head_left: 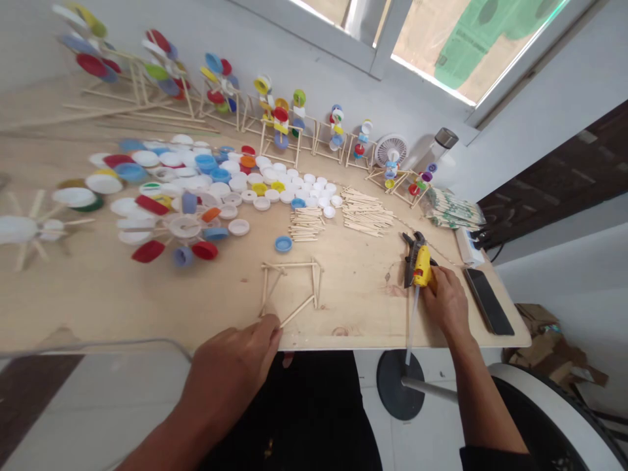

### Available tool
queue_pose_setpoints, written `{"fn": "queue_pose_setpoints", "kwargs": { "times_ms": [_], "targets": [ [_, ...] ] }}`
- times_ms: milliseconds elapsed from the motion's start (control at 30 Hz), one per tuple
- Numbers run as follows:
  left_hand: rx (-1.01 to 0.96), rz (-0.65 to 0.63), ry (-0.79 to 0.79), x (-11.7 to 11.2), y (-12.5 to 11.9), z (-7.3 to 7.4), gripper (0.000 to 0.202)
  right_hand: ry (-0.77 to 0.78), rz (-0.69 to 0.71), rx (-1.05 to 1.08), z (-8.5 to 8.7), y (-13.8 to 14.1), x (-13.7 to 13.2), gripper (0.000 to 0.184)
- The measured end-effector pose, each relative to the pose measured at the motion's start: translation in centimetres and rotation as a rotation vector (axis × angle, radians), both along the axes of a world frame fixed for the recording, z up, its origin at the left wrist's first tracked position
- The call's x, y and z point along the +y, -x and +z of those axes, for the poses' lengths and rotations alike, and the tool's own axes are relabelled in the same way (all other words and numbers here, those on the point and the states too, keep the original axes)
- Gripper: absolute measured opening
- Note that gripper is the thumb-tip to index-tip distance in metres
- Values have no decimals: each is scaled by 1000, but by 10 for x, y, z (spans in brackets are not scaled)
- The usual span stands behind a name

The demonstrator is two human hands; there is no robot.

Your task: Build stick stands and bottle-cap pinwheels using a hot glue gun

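My left hand (235,363) is at the table's front edge, fingers pinched together on the near end of a small frame of wooden sticks (293,288) that lies flat on the tabletop. My right hand (444,302) is closed around the handle of a yellow and black glue gun (418,261), which rests on the table to the right of the frame. A clear glue stick pokes out of the gun's back toward me.
The wooden table (122,301) carries a spread of plastic bottle caps (196,183), two piles of short sticks (363,210), a single blue cap (283,244), and a row of stick-and-cap models (279,124) along the wall. A phone (488,299), power strip (468,245) and small fan (391,152) sit at right.
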State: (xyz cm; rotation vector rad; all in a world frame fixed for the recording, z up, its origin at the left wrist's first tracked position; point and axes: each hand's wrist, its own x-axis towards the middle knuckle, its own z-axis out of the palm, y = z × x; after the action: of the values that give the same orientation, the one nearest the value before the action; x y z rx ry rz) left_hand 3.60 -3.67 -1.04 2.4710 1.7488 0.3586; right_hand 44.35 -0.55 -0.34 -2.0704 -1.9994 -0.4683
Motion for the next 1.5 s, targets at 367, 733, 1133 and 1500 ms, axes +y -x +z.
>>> {"fn": "queue_pose_setpoints", "kwargs": {
  "times_ms": [367,733,1133,1500],
  "targets": [
    [-45,-20,54,4,0,1,32,-16,-74,161,10,-3,8,33],
    [-365,193,-146,14,12,4,30,-219,-89,1323,51,95,-24,29],
    [-539,247,82,34,21,10,25,410,97,1493,31,190,-67,19],
    [-555,244,74,41,16,9,27,550,162,1446,24,214,-67,5]
  ]
}}
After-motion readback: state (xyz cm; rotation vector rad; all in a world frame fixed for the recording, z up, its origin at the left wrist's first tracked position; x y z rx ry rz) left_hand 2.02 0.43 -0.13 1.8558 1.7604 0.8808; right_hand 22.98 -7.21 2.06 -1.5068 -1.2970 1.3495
